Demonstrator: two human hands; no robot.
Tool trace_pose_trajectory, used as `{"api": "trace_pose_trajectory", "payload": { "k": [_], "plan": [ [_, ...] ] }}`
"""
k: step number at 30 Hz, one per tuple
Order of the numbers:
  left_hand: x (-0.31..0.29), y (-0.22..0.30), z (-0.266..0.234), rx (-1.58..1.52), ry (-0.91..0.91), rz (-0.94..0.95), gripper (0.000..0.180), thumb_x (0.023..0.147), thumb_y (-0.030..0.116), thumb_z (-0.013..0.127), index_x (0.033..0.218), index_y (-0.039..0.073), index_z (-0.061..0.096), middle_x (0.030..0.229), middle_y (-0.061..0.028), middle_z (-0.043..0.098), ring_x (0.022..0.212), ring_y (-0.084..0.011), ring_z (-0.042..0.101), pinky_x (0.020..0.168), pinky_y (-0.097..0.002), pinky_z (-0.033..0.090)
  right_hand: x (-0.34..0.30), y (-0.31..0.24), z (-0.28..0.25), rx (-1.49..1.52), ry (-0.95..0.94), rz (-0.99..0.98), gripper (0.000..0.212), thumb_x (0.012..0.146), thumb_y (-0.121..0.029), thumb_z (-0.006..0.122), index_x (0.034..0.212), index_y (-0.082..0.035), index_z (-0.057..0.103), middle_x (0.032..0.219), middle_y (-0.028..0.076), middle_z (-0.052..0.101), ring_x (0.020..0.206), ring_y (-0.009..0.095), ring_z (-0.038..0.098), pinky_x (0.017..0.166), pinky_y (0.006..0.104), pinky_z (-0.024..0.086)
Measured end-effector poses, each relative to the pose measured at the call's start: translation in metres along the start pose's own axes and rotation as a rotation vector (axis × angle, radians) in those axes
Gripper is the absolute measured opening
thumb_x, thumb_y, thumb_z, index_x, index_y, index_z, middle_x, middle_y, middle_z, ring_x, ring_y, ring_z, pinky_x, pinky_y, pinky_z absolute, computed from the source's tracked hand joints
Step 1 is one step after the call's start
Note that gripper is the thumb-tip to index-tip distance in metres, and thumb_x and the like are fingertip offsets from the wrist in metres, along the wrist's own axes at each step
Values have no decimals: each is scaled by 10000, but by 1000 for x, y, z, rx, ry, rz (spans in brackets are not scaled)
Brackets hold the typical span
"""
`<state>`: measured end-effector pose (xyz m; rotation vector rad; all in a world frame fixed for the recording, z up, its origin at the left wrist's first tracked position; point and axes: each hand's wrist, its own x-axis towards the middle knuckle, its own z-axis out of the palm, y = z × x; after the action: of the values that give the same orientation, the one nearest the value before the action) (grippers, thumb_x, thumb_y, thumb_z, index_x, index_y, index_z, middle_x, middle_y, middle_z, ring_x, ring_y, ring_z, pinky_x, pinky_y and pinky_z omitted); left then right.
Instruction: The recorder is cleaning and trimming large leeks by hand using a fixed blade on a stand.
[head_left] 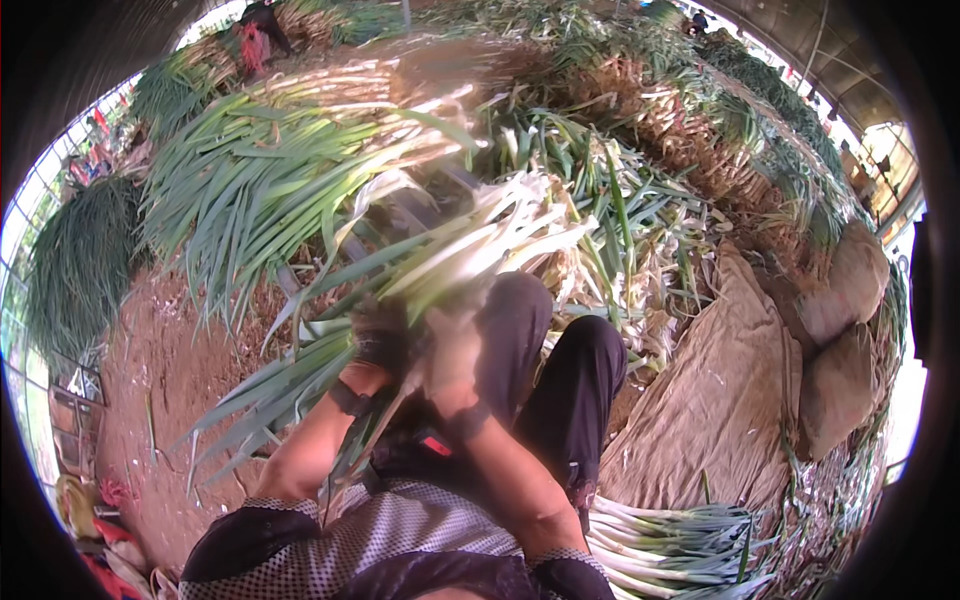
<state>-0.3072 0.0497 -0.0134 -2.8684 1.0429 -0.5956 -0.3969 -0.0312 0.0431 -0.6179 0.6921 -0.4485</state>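
Note:
A bunch of green onions [490, 235] lies slantwise over my lap, white stalks up to the right and green leaves down to the left. My left hand [378, 345] is closed round the leafy part, with its fingers mostly hidden and a dark band at the wrist. Close beside it, my right hand [452, 355] is smeared by motion against the near side of the bunch, so its fingers cannot be made out. Just beyond the held bunch is a large heap of green onions [260, 180], leaves hanging to the left.
Loose leaves and peeled scraps [640, 240] pile up past my knees. A brown cloth [710, 400] and stuffed sacks [845, 290] lie to the right. Cleaned green onions [670, 545] rest by my right hip. More stacks [85, 260] stand at left on bare soil [160, 380].

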Motion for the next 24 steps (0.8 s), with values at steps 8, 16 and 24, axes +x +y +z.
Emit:
{"api": "trace_pose_trajectory", "payload": {
  "k": [8, 16, 24],
  "plan": [
    [37, -67, 5, -519, -375, 122, 427, 739, 289, 641, 1056, 10, 578, 1034, -238, 618, 985, -396, 580, 855, -452, 466, -63, 53, 4, -156, -207, 107, 257, 833, -57, 661, 1047, 20, 542, 897, 57, 614, 752, 138, 570, 697, 266, 483],
    [64, -73, -8, -585, -479, 88, 409, 781, 362, 632, 941, -13, 659, 914, -275, 632, 887, -419, 618, 771, -489, 480, -76, 59, 10, -444, -209, 191, 467, 789, -139, 717, 1158, 68, 519, 972, 108, 632, 854, 181, 591, 774, 296, 481],
    [73, -64, -2, -164, -382, 360, 371, 831, 350, 584, 869, -6, 682, 839, -262, 642, 822, -388, 632, 763, -471, 496, -76, 70, 3, -456, -219, 78, 440, 781, -163, 728, 1110, 61, 540, 878, 102, 642, 741, 187, 595, 693, 316, 491]
  ]
}}
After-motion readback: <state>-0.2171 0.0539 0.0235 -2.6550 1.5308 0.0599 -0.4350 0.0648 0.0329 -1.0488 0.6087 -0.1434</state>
